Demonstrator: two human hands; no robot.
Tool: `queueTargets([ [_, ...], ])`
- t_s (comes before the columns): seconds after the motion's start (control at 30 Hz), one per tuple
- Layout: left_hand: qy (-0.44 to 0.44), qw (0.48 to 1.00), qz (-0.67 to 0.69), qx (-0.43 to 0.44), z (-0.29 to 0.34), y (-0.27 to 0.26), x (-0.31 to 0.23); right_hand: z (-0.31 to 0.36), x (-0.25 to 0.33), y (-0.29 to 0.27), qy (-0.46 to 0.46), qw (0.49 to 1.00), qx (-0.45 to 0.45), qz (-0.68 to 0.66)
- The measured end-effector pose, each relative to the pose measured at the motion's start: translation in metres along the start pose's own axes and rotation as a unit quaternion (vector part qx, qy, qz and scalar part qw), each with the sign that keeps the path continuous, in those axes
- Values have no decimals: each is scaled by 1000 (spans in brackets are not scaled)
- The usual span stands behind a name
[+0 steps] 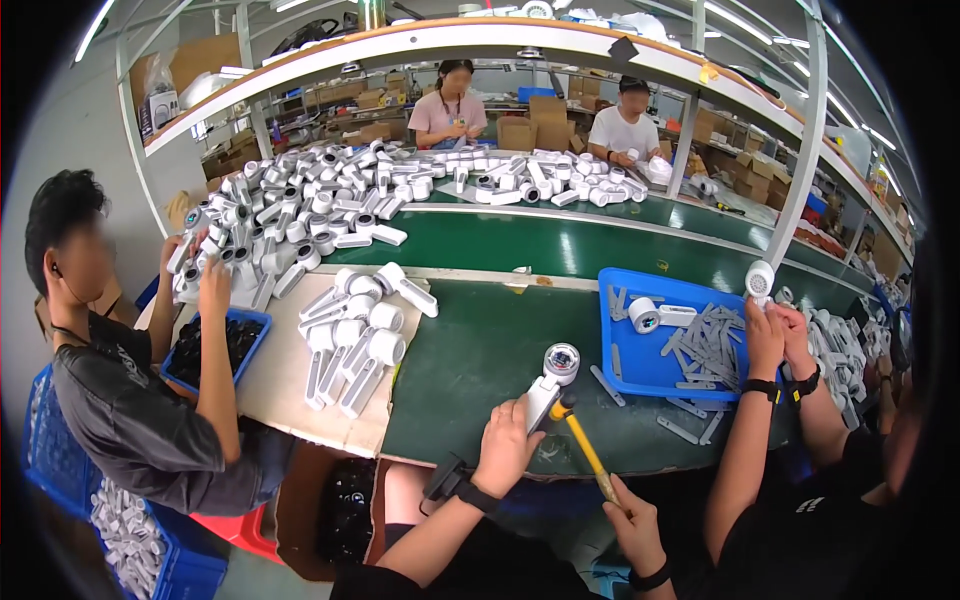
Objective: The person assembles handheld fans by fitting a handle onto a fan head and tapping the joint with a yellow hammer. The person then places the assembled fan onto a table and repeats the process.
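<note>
Over the front of the green work table point(470, 350), my left hand point(507, 445) is wrapped round the handle of a white handheld fan point(543, 397). The fan's round head points away from me, and its open end shows parts inside. My right hand point(637, 525) grips a small hammer point(586, 440) by the lower end of its yellow handle. Its dark head is right beside the fan's handle; whether they touch I cannot tell. Left of my hands, a group of similar white fans point(350, 335) lies on a cardboard sheet point(260, 390).
A blue tray point(607, 340) at right holds grey strips and one fan; loose strips point(680, 430) lie before it. A co-worker's hands point(775, 335) hold a fan at right. Another person point(140, 340) works at left beside a large fan pile point(300, 200). A shelf point(480, 32) spans overhead.
</note>
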State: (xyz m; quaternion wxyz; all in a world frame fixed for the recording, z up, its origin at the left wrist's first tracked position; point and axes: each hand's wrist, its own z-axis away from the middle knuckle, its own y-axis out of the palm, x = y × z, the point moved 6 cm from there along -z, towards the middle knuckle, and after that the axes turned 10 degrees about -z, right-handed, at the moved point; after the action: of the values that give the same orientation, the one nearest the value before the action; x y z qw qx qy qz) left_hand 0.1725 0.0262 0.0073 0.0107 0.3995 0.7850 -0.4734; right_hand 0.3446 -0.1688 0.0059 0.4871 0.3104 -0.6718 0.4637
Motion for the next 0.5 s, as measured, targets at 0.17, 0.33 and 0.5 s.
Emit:
queueTargets([
  [0.17,-25,996,73,42,-4,-39,34,-6,3,3,-8,997,-1,-74],
  [0.33,-34,997,62,-11,0,-71,64,-16,25,29,-30,994,78,-71],
  [0.5,-38,995,74,-46,5,-69,78,-31,73,44,-163,982,96,11],
])
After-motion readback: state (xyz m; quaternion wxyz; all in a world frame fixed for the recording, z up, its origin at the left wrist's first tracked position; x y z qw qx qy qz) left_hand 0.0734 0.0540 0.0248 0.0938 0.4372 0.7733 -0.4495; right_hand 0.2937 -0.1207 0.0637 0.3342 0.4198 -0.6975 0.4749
